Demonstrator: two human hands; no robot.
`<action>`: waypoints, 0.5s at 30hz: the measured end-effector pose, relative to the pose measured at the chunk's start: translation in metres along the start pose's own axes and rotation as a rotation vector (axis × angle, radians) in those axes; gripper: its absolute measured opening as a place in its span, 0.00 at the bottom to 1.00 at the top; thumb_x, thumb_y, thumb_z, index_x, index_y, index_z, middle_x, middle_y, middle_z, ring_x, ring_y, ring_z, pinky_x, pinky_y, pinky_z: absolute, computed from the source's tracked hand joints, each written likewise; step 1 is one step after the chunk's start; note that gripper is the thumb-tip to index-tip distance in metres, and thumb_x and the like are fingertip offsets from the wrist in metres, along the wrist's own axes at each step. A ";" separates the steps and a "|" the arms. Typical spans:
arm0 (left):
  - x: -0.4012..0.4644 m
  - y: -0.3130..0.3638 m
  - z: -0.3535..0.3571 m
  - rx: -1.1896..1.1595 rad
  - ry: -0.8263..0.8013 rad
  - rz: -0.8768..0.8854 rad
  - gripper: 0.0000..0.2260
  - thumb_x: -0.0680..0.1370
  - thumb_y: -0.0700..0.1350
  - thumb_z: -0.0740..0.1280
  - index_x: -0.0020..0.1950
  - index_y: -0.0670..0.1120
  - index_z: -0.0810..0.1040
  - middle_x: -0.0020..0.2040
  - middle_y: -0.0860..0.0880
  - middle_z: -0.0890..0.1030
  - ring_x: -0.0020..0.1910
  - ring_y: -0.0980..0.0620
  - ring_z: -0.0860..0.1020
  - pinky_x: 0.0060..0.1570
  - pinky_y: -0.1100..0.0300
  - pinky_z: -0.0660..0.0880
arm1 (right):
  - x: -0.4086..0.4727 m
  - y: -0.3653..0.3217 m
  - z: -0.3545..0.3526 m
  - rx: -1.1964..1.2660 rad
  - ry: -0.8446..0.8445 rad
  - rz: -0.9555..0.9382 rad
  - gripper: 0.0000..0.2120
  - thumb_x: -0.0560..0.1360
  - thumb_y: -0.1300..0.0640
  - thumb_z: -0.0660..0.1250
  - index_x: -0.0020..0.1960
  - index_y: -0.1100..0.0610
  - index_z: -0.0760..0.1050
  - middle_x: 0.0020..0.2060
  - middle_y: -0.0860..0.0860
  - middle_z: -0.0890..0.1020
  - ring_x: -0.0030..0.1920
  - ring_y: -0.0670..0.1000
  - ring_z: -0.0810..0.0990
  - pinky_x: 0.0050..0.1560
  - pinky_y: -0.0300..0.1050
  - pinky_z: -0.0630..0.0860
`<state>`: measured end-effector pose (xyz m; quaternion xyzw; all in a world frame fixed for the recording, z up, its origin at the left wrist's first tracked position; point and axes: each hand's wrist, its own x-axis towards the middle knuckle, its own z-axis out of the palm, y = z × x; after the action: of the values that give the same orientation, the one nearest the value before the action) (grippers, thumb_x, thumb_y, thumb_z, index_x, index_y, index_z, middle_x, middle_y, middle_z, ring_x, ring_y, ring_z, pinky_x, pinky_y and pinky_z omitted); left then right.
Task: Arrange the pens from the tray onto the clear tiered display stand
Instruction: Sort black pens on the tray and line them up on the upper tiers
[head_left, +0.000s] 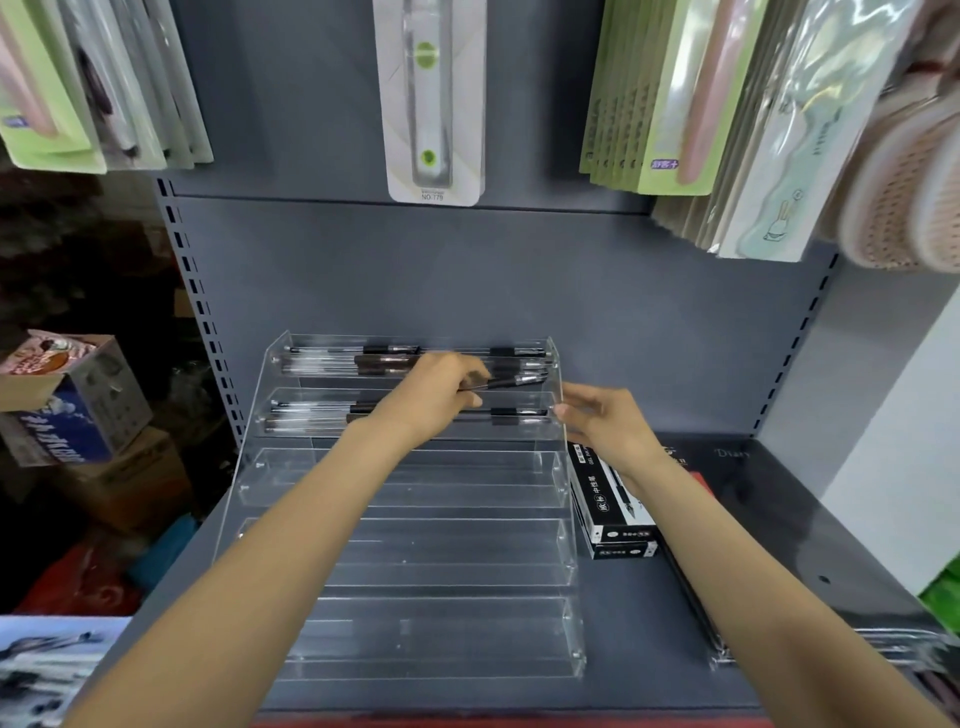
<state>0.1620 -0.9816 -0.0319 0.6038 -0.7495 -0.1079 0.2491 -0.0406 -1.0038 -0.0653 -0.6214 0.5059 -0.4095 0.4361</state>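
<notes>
We are reaching our left hand (441, 392) over the stand (405, 499), fingers pinching a pen (511, 383) above its second tier. Our right hand (605, 423) is touching the stand's right edge, fingers relaxed. Pens are lying in the top two tiers. Boxes (610, 506) are sitting beside it on the grey shelf (675, 623).

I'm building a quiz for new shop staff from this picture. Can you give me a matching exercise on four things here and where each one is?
Things:
1. left hand
2. right hand
3. black and white pen boxes
4. bottom tier of the clear tiered display stand

States:
A. lying right of the stand
B. holding no pens
C. gripping a black pen
D. at the stand's right edge

Pairs: 1-C, 2-D, 3-A, 4-B
</notes>
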 end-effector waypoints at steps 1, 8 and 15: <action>0.001 -0.001 0.002 -0.043 0.018 -0.005 0.10 0.75 0.39 0.69 0.55 0.44 0.76 0.50 0.43 0.79 0.51 0.47 0.77 0.51 0.62 0.70 | 0.000 0.000 0.000 -0.002 0.002 -0.001 0.19 0.77 0.63 0.64 0.67 0.58 0.71 0.62 0.54 0.78 0.59 0.52 0.78 0.56 0.42 0.76; 0.001 -0.008 0.003 -0.086 -0.001 0.014 0.03 0.74 0.43 0.70 0.46 0.46 0.78 0.41 0.52 0.78 0.39 0.58 0.75 0.40 0.67 0.69 | 0.000 0.000 0.000 0.011 -0.006 -0.009 0.18 0.77 0.63 0.65 0.66 0.58 0.72 0.60 0.52 0.78 0.58 0.51 0.79 0.56 0.41 0.76; 0.004 -0.010 0.011 -0.013 -0.050 0.034 0.10 0.77 0.47 0.66 0.55 0.46 0.81 0.52 0.51 0.82 0.50 0.56 0.76 0.52 0.64 0.68 | 0.000 0.001 0.000 0.007 0.006 0.002 0.18 0.76 0.62 0.66 0.66 0.56 0.73 0.60 0.51 0.79 0.59 0.51 0.78 0.60 0.46 0.76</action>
<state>0.1641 -0.9894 -0.0447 0.5865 -0.7648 -0.1237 0.2362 -0.0410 -1.0042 -0.0660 -0.6181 0.5066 -0.4126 0.4371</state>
